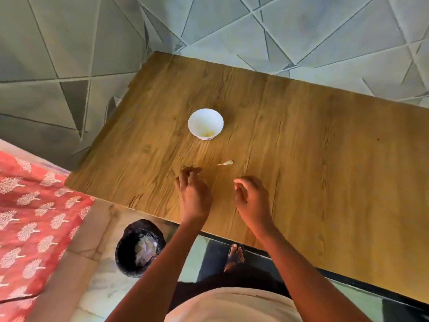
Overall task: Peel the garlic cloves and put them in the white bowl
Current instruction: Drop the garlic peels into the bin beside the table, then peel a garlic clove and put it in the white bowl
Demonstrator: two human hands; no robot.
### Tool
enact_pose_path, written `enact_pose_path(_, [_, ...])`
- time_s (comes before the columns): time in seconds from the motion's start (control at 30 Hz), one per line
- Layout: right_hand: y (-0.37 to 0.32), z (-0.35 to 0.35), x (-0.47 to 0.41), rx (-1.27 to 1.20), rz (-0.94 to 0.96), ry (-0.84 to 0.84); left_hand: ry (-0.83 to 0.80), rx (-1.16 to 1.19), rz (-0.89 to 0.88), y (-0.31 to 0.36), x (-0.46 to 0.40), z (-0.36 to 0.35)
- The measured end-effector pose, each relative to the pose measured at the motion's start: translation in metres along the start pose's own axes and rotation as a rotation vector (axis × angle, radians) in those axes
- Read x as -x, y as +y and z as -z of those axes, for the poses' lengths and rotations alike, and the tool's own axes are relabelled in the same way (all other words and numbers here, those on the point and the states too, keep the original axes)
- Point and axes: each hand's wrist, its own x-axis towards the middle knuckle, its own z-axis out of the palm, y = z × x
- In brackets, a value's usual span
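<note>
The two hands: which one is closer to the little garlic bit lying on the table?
The right hand is nearer the garlic scrap, which lies just beyond its curled fingers. The left hand sits farther off, toward the bin side.

Left hand [194, 197] and right hand [251, 198] hover apart, fingers loosely curled.

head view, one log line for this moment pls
white bowl: pale bits inside | left hand: curled, contents unclear | right hand: curled, contents unclear | small scrap: on table

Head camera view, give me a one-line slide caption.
Both hands hover over the wooden table near a white bowl and a garlic scrap.
</note>
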Motion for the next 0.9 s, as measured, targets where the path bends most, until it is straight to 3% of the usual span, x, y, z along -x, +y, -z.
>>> enact_pose_path(0.17, [0.026,-0.010,-0.019,0.167,0.124,-0.046,0.050,-0.102,0.004,-0.015,-0.026,-0.011])
enact_pose_path(0.33, [0.025,-0.009,-0.021,0.176,0.111,-0.068,-0.041,-0.200,-0.095,-0.017,-0.040,-0.007])
enact_pose_path(0.43, [0.025,-0.007,-0.021,0.166,0.101,-0.085,-0.046,-0.107,-0.070,0.000,-0.061,0.001])
enact_pose_path(0.53, [0.024,-0.008,-0.022,0.178,0.083,-0.083,0.021,-0.039,-0.159,0.031,-0.108,0.013])
enact_pose_path(0.8, [0.018,-0.014,-0.024,0.336,0.058,-0.113,-0.395,-0.335,-0.325,0.044,-0.204,0.002])
enact_pose_path(0.9, [0.017,-0.015,-0.023,0.344,0.034,-0.123,-0.360,-0.335,-0.373,0.042,-0.196,0.000])
